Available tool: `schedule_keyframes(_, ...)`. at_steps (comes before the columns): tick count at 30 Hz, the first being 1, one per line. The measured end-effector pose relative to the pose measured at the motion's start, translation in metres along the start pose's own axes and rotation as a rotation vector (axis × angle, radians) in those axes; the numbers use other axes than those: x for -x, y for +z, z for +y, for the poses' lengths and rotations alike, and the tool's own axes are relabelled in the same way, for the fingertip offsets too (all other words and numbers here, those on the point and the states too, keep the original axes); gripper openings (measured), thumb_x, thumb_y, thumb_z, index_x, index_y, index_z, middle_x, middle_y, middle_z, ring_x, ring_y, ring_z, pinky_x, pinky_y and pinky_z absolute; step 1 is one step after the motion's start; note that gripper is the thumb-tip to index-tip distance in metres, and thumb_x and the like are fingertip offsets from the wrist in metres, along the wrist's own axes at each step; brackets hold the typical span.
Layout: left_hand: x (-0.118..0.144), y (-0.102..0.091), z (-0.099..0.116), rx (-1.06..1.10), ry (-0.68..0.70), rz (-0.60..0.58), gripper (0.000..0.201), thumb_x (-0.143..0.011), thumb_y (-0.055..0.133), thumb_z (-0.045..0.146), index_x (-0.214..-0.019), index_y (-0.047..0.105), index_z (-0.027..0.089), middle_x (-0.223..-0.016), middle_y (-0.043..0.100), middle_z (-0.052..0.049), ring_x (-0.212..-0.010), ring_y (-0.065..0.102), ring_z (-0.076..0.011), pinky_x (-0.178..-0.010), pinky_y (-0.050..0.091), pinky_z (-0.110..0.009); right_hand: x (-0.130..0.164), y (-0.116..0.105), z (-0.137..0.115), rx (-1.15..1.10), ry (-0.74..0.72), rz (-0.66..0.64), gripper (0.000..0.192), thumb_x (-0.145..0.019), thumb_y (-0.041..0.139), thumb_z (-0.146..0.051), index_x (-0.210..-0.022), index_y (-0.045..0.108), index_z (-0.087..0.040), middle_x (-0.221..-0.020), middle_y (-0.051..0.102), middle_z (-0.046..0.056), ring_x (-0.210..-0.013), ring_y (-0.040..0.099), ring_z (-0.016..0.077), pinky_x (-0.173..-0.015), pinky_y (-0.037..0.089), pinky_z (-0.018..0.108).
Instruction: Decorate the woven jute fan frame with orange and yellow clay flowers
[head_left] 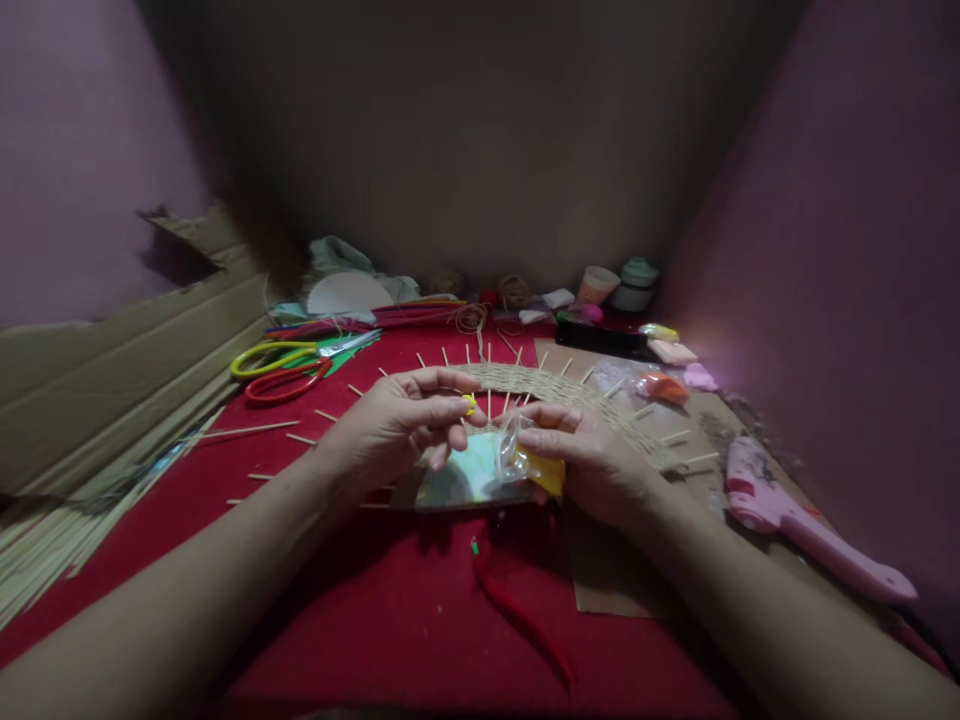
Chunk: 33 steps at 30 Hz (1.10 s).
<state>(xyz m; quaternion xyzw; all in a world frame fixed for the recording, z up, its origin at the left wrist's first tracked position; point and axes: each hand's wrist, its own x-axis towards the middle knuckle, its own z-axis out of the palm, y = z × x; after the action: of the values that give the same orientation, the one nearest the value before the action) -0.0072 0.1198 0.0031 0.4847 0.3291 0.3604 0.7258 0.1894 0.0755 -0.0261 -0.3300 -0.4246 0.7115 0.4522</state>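
Note:
My left hand (401,425) pinches a small yellow bit (469,403) between thumb and fingertips. My right hand (592,455) grips a clear plastic bag with yellow material (536,467) inside. Both hands hover over a shiny disc (461,480) set at the middle of a round woven wicker piece (570,392) with thin sticks poking out like spokes. The wicker piece lies on a red cloth (390,620).
Yellow scissors (274,357) and red scissors (289,383) lie at back left beside cardboard (112,370). A pink glue gun (795,520) rests at right. A red pipe cleaner (517,605) lies near me. Cups (598,285), twine and clay packets crowd the back.

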Motion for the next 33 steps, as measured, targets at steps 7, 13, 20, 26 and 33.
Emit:
schedule_keyframes(7, 0.0012, 0.0002, -0.0023, -0.012, 0.023, -0.068, 0.016, -0.080, 0.063, 0.018, -0.096, 0.065, 0.018, -0.063, 0.065, -0.001, -0.045, 0.058, -0.0083, -0.036, 0.046, -0.016, 0.0005, -0.0008, -0.0004, 0.006, 0.005, -0.026, 0.025, -0.068, 0.075, -0.030, -0.084, 0.065, -0.014, -0.066, 0.064, 0.001, -0.049, 0.056, 0.0089, -0.038, 0.046, 0.018)
schedule_keyframes(13, 0.0007, 0.0015, -0.0050, -0.010, 0.016, -0.107, 0.010, -0.080, 0.062, 0.017, -0.089, 0.062, 0.016, -0.067, 0.065, -0.002, -0.049, 0.060, -0.0091, -0.040, 0.048, -0.017, 0.0010, 0.0005, -0.0024, -0.018, 0.024, -0.014, 0.023, -0.066, 0.076, -0.030, -0.079, 0.063, -0.016, -0.066, 0.064, 0.000, -0.050, 0.058, 0.0104, -0.037, 0.045, 0.019)
schedule_keyframes(20, -0.0004, 0.0010, -0.0035, 0.043, 0.054, -0.122, 0.016, -0.078, 0.058, 0.009, -0.092, 0.064, 0.012, -0.069, 0.066, -0.005, -0.052, 0.062, -0.0113, -0.043, 0.052, -0.019, 0.0000, 0.0000, -0.0021, -0.021, 0.026, -0.011, 0.025, -0.066, 0.075, -0.031, -0.080, 0.062, -0.014, -0.065, 0.064, 0.001, -0.047, 0.057, 0.0097, -0.035, 0.044, 0.018)
schedule_keyframes(26, 0.0009, 0.0002, 0.0006, 0.079, 0.055, -0.076, 0.022, -0.071, 0.060, 0.004, -0.093, 0.066, 0.008, -0.076, 0.066, -0.007, -0.057, 0.063, -0.0119, -0.050, 0.055, -0.021, -0.0006, -0.0005, -0.0020, -0.019, 0.015, 0.009, 0.025, -0.064, 0.075, -0.031, -0.078, 0.063, -0.013, -0.062, 0.064, 0.002, -0.045, 0.057, 0.0107, -0.034, 0.043, 0.019)
schedule_keyframes(33, -0.0026, -0.0030, -0.0044, 0.011, 0.066, -0.064, 0.008, -0.078, 0.065, 0.014, -0.075, 0.057, 0.013, -0.061, 0.061, -0.001, -0.041, 0.054, -0.0079, -0.031, 0.043, -0.015, 0.0006, -0.0015, -0.0015, -0.027, 0.018, -0.007, 0.026, -0.063, 0.076, -0.030, -0.078, 0.064, -0.013, -0.063, 0.064, 0.002, -0.046, 0.058, 0.0104, -0.034, 0.045, 0.018)
